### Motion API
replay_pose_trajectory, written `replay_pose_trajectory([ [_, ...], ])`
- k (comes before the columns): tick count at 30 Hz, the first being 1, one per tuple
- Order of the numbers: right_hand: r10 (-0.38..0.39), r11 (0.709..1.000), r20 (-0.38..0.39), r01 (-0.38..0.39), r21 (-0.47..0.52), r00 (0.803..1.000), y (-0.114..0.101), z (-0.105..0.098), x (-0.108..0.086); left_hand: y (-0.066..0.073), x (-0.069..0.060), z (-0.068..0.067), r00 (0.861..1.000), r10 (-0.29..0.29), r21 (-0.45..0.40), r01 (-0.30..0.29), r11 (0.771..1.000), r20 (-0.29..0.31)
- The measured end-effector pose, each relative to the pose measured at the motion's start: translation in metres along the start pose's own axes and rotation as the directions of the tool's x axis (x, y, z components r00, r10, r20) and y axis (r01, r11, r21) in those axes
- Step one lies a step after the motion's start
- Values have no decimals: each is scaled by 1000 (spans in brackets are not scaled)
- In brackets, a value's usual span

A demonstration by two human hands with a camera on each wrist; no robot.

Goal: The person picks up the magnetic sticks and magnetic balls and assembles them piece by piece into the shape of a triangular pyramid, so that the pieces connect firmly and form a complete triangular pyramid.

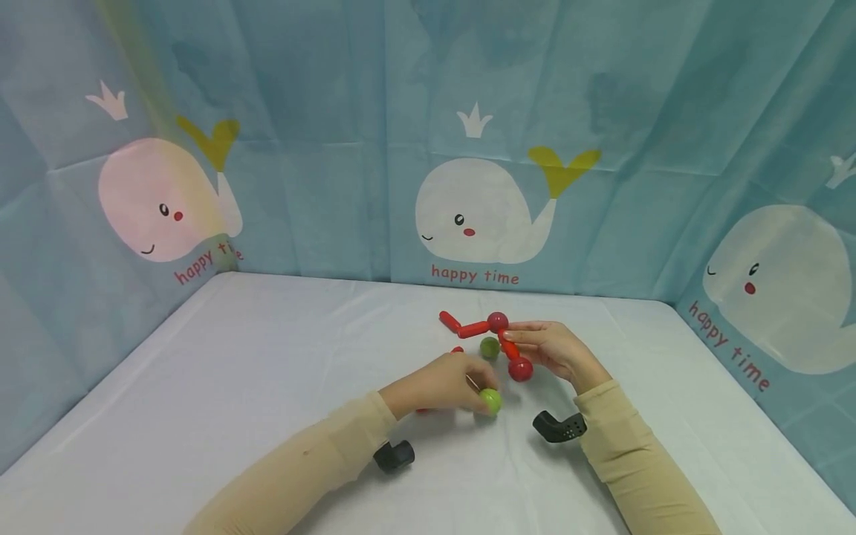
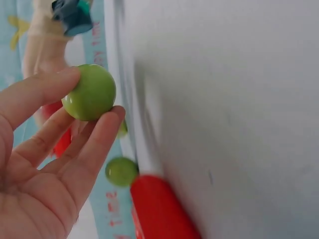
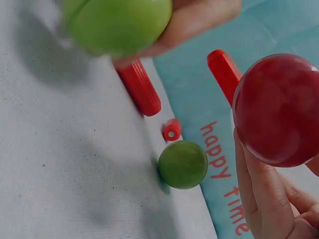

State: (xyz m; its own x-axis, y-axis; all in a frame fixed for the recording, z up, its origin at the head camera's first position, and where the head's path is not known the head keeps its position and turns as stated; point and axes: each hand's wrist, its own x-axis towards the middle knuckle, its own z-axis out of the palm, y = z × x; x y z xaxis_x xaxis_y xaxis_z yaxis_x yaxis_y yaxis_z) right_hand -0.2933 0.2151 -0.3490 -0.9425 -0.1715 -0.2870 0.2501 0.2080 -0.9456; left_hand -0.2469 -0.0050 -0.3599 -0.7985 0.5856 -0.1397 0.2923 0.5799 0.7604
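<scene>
Right fingers (image 1: 528, 337) pinching red rod (image 1: 512, 351), long axis slanting, near end rightward

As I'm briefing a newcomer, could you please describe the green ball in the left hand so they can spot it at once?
Over the white table, find the person's left hand. It pinches the bright green ball between thumb and fingertips. Unlike the darker green ball resting near the right hand, this one is held.

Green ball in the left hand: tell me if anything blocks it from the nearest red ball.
Nothing visible, apart from the left hand that grips the green ball: in the head view, only white tabletop shows between that ball and the nearest red ball, on the red rod the right hand holds.
</scene>
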Motion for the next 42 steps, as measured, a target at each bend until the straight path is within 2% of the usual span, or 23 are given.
replay_pose_trajectory([
  [4, -1, 1000, 8, 1, -23, 1000, 0, 0, 1, -10, -9, -14, 999, -47, -53, 46, 998, -28],
  [9, 2, 999, 14, -1, -51, 1000, -2, 0, -1, -26, -22, -28, 995, -71, -173, 59, 983, -65],
  [18, 27, 997, 13, -26, -71, 1000, -5, 6, -5, -54, -43, -50, 981, -149, -325, 101, 940, -126],
  [21, 26, 996, 22, -24, -89, 999, -4, 7, -7, -60, -45, -54, 979, -145, -367, 84, 926, -141],
  [26, 14, 994, 25, -11, -107, 1000, -1, 7, -8, -65, -41, -54, 984, -123, -475, 49, 879, -126],
  [29, 6, 994, 35, -2, -109, 999, 2, 10, -8, -66, -41, -52, 981, -141, -519, 54, 853, -130],
  [35, -10, 993, 61, 17, -117, 998, 3, 23, -8, -66, -45, -50, 959, -208, -493, 90, 865, -191],
  [39, -17, 993, 79, 26, -117, 997, 4, 32, -8, -64, -49, -48, 945, -227, -462, 98, 881, -234],
  [42, -24, 993, 90, 34, -111, 996, 3, 36, -8, -62, -51, -47, 943, -222, -452, 90, 887, -249],
])
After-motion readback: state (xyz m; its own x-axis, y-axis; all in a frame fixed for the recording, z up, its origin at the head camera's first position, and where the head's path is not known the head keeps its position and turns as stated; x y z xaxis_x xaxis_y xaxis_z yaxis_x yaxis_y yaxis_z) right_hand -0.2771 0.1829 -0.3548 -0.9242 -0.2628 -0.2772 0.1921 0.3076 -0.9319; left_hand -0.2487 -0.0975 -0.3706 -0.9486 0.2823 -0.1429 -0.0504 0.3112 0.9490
